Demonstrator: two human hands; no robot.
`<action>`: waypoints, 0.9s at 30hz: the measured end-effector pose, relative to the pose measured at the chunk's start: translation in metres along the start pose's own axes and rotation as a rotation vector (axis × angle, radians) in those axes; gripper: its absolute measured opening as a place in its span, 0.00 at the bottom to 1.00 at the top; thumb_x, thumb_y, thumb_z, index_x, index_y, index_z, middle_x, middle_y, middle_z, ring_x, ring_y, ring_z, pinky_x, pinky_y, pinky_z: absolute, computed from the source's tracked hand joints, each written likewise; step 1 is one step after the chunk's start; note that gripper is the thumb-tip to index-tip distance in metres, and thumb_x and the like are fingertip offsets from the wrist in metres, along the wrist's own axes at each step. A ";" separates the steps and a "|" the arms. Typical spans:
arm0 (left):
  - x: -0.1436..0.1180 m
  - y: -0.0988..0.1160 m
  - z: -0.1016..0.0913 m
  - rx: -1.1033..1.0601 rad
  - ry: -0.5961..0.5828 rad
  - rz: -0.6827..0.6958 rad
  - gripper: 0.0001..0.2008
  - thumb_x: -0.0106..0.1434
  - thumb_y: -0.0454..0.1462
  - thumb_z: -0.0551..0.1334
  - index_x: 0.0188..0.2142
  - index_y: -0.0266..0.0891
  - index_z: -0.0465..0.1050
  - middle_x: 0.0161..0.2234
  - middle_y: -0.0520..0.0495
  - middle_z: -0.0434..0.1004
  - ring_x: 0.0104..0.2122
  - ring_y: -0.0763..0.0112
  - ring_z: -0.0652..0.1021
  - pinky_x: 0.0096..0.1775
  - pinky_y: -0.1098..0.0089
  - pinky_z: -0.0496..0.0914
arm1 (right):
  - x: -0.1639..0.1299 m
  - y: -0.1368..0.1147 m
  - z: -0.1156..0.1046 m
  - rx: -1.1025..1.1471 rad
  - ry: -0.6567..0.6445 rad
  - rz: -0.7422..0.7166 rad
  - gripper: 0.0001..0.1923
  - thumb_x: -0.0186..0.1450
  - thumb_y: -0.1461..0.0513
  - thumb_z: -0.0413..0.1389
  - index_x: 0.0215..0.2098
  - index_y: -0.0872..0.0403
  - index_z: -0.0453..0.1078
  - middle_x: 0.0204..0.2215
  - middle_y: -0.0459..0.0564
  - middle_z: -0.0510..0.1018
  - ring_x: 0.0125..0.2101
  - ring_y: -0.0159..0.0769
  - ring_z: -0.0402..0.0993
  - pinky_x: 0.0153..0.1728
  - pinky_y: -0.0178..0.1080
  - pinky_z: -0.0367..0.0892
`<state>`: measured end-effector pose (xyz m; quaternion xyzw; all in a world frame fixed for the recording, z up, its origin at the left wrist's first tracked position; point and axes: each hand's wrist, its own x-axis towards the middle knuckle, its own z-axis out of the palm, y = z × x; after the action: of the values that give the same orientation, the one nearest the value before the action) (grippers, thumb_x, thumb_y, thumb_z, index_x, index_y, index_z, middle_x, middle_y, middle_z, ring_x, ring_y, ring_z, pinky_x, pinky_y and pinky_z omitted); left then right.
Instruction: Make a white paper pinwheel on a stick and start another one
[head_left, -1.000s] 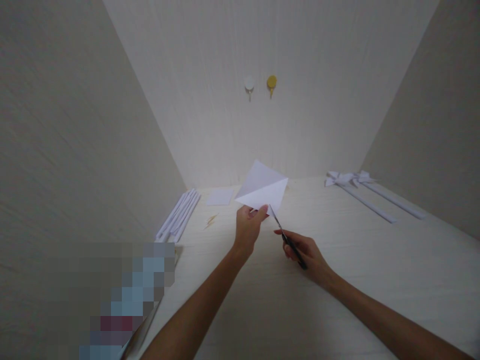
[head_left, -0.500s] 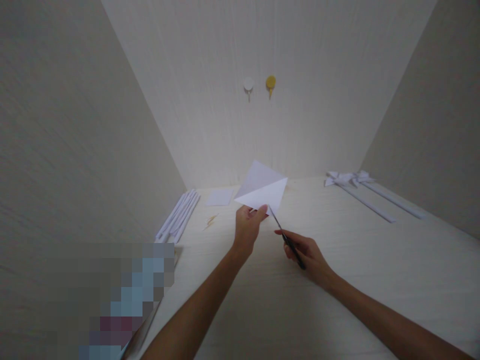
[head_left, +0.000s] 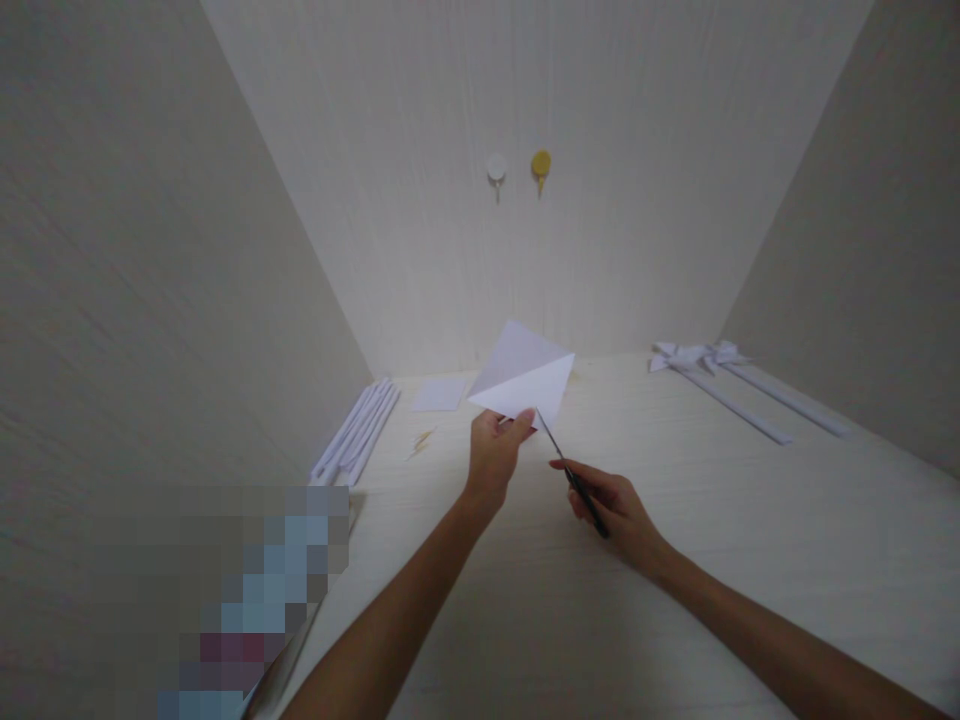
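2 hands meet mid-table: the left hand (head_left: 495, 455) pinches a folded white paper (head_left: 525, 378) held up at its 12 o'clock, the right hand (head_left: 616, 510) grips scissors (head_left: 574, 480), tips touching the paper's lower edge. No cut shows yet; 2 finished paper flowers (head_left: 694, 357) lie at 2 o'clock.

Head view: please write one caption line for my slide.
Left hand holds a folded white paper above the table; right hand brings scissors to its edge.

Pale wood-grain walls (head_left: 525, 90), two hooks (head_left: 496, 170), light tabletop (head_left: 675, 600)
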<state>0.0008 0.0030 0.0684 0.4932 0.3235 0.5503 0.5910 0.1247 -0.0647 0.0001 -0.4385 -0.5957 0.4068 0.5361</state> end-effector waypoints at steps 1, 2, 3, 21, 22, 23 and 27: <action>0.000 0.000 0.000 0.002 0.005 -0.004 0.11 0.46 0.35 0.63 0.30 0.31 0.72 0.29 0.45 0.76 0.31 0.68 0.76 0.38 0.65 0.70 | 0.000 0.000 0.000 0.002 0.002 -0.002 0.26 0.57 0.50 0.48 0.44 0.60 0.66 0.16 0.42 0.56 0.17 0.26 0.49 0.17 0.32 0.46; 0.000 0.000 0.000 0.004 0.010 -0.006 0.10 0.46 0.35 0.63 0.29 0.31 0.72 0.29 0.46 0.76 0.31 0.68 0.76 0.38 0.66 0.70 | 0.000 0.000 0.000 0.004 0.004 -0.003 0.26 0.57 0.50 0.48 0.44 0.60 0.66 0.16 0.42 0.57 0.17 0.26 0.50 0.17 0.32 0.47; 0.000 0.001 0.000 0.008 0.014 -0.007 0.10 0.46 0.35 0.63 0.28 0.31 0.72 0.29 0.46 0.76 0.31 0.68 0.76 0.38 0.66 0.70 | 0.000 -0.001 0.000 0.006 0.007 -0.002 0.26 0.57 0.49 0.48 0.44 0.60 0.66 0.16 0.42 0.57 0.17 0.26 0.50 0.16 0.32 0.47; 0.001 -0.001 -0.001 -0.011 0.002 0.003 0.09 0.46 0.35 0.63 0.28 0.31 0.71 0.30 0.46 0.76 0.30 0.70 0.76 0.36 0.67 0.71 | 0.000 -0.003 0.002 -0.046 0.050 -0.008 0.26 0.56 0.49 0.49 0.42 0.61 0.67 0.15 0.42 0.59 0.16 0.26 0.52 0.15 0.31 0.49; 0.001 -0.001 -0.001 -0.013 0.003 -0.001 0.09 0.46 0.35 0.63 0.28 0.31 0.71 0.30 0.46 0.76 0.30 0.70 0.76 0.36 0.68 0.71 | -0.001 -0.003 0.002 -0.046 0.050 -0.009 0.27 0.55 0.49 0.49 0.42 0.61 0.67 0.15 0.43 0.60 0.16 0.26 0.52 0.16 0.31 0.50; 0.001 0.000 -0.001 -0.016 0.002 -0.002 0.09 0.46 0.35 0.63 0.28 0.31 0.71 0.31 0.46 0.76 0.31 0.70 0.76 0.36 0.68 0.71 | -0.001 -0.003 0.002 -0.046 0.049 -0.011 0.27 0.55 0.49 0.49 0.43 0.62 0.67 0.15 0.43 0.60 0.16 0.26 0.52 0.16 0.31 0.50; 0.001 0.000 -0.001 -0.029 -0.002 -0.004 0.10 0.46 0.35 0.63 0.29 0.31 0.71 0.31 0.46 0.76 0.31 0.69 0.76 0.37 0.68 0.71 | -0.001 -0.004 0.002 -0.058 0.045 -0.016 0.26 0.56 0.50 0.48 0.43 0.61 0.67 0.15 0.42 0.59 0.16 0.26 0.52 0.15 0.31 0.50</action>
<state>0.0001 0.0040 0.0681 0.4843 0.3159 0.5533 0.5996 0.1225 -0.0673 0.0036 -0.4579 -0.5985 0.3752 0.5397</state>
